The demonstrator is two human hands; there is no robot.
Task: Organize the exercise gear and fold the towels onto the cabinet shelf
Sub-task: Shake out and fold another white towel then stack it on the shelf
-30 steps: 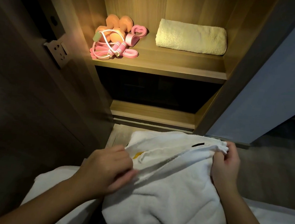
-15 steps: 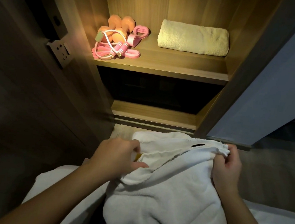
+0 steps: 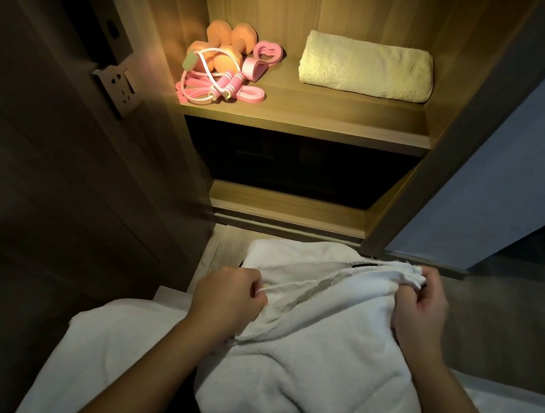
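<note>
**Head view, read left to right.** A wall socket [image 3: 118, 89] is sitting on the dark panel, far above and to the left of the left fingers. The left hand [image 3: 227, 296] is pinching the hem of the white towel [image 3: 310, 358], its fingers [image 3: 241, 279] curled tight together with the edge clamped against the thumb. White bedding [image 3: 103, 356] is lying below and to the left of these fingers.

Well above them, on the lit cabinet shelf [image 3: 304, 123], the exercise gear is lying in one cluster at the left end. Two orange dumbbells [image 3: 228, 42] are sitting at the back, a pink skipping rope [image 3: 209, 82] is coiling in front of them, and a pink ring [image 3: 266, 52] is resting just to the right.

The white towel is stretching between the two sets of fingers, its top edge pulled taut and its bulk sagging below them; it is not yet on the shelf. A folded cream towel [image 3: 365, 71] is lying on the right half of the shelf, high above the right fingers and apart from the gear.

The right hand [image 3: 420, 310] is gripping the opposite corner of the white towel, its fingers curled closed around the bunched fabric. A grey-blue door [image 3: 499, 160] is standing open above and to the right of these fingers
</note>
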